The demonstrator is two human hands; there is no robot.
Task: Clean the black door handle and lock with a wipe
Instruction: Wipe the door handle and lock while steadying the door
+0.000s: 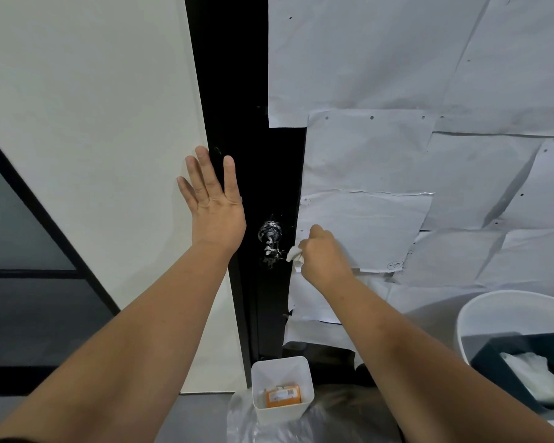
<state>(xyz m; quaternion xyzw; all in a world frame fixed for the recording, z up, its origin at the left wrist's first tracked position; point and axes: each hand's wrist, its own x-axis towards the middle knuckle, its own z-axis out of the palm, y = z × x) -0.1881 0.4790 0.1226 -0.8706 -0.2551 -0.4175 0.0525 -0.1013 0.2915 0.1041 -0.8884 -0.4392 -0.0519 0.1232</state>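
The black door handle and lock (270,237) sits on the black door frame (237,91), smeared with white residue. My right hand (323,255) is closed around a crumpled white wipe (294,253), held just right of the handle at its lower end. My left hand (212,199) rests flat with fingers spread, partly on the white door panel (93,123) and partly on the black frame, up and left of the handle.
White paper sheets (413,91) cover the surface to the right. On the floor below stands a small white bin (282,388) with an orange packet inside. At the lower right is a white round tub (493,311) holding a dark box of wipes (531,372).
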